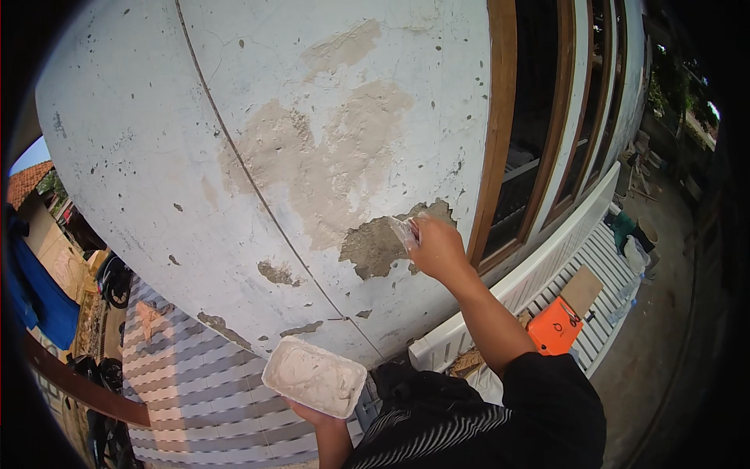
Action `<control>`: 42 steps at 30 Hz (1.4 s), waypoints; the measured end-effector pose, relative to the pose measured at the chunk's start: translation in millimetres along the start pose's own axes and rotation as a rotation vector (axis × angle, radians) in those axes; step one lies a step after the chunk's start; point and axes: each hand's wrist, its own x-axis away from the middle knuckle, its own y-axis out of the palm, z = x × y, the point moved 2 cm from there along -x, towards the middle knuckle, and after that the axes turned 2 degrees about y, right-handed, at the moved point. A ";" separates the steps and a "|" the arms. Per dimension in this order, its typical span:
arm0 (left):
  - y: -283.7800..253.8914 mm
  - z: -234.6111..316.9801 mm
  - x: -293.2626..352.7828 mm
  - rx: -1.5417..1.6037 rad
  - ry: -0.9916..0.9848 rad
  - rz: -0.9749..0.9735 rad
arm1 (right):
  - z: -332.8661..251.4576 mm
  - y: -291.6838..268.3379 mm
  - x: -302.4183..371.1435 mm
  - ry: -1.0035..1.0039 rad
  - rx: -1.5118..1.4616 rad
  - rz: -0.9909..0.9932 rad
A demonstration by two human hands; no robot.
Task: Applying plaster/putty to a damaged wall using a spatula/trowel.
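Observation:
My right hand (pixel 437 246) is closed around a small putty scraper (pixel 403 231) with a whitish, smeared blade. The blade rests against the white wall (pixel 148 117), over a rough grey bare patch (pixel 370 248) where the paint has flaked away. Lower down, my left hand (pixel 314 414) holds up a white rectangular tub (pixel 358 388) from beneath, its fingers mostly hidden under it. Pale beige putty (pixel 312 374) fills the tub. Above the scraper, a broad beige area of spread putty (pixel 328 168) covers part of the wall.
A thin cable (pixel 234 148) runs down the wall. Brown-framed windows (pixel 500 141) stand to the right. Below them, a white slatted bench (pixel 594 313) carries an orange package (pixel 555 326) and a piece of cardboard (pixel 581 291). Tiled floor (pixel 195 391) lies at lower left, beside a brown rail (pixel 86 383).

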 end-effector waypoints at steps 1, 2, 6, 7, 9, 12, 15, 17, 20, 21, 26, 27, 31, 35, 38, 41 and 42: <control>2.1 0.1 -0.4 -0.004 0.027 0.020 | 2.0 -0.8 1.0 -0.033 -0.067 0.078; -0.2 0.5 0.0 -0.002 0.027 0.021 | 2.1 0.1 -0.1 -0.034 -0.065 0.077; -3.9 1.8 0.7 -0.014 0.009 0.012 | -0.3 -0.3 -2.9 -0.006 0.016 0.017; -3.1 1.9 1.3 -0.013 0.006 0.001 | -2.2 -1.9 -1.7 -0.008 0.027 -0.015; -3.3 1.3 0.8 -0.034 0.030 -0.004 | -7.3 -6.5 0.8 -0.011 -0.020 0.028; -8.7 0.0 -0.6 -0.039 0.011 -0.017 | -1.5 8.5 -6.1 -0.026 -0.015 0.050; -2.3 1.8 3.7 -0.009 0.024 -0.001 | -10.3 5.3 0.5 -0.038 0.011 0.007; -0.3 2.9 3.4 0.004 0.061 0.024 | -13.6 2.4 -0.3 -0.023 -0.005 -0.012; -4.3 5.2 3.0 0.012 0.013 0.022 | -9.5 -0.5 -3.2 -0.023 -0.019 0.039; -4.9 6.0 2.1 0.018 0.014 0.014 | -8.7 -1.3 -2.3 -0.030 -0.012 0.030; -2.0 3.8 2.0 -0.005 0.033 0.017 | -11.9 -6.1 3.3 -0.052 -0.070 0.136; -3.7 2.7 1.0 -0.006 0.008 0.019 | -10.2 5.3 -0.8 -0.075 -0.048 0.107; -4.8 3.5 0.4 0.021 0.034 -0.002 | -18.4 8.7 1.8 -0.013 -0.019 -0.052; -8.0 6.4 2.6 0.007 0.052 0.047 | -15.7 3.1 4.3 -0.027 -0.078 0.049; -4.1 6.1 2.6 0.031 -0.003 -0.023 | -13.8 6.6 3.8 -0.112 -0.010 0.077; -1.3 5.2 1.3 0.020 0.033 0.004 | -20.4 2.8 8.5 -0.090 -0.048 0.118; -3.8 4.5 0.2 -0.001 0.020 -0.019 | -20.2 10.9 4.7 -0.098 -0.017 0.111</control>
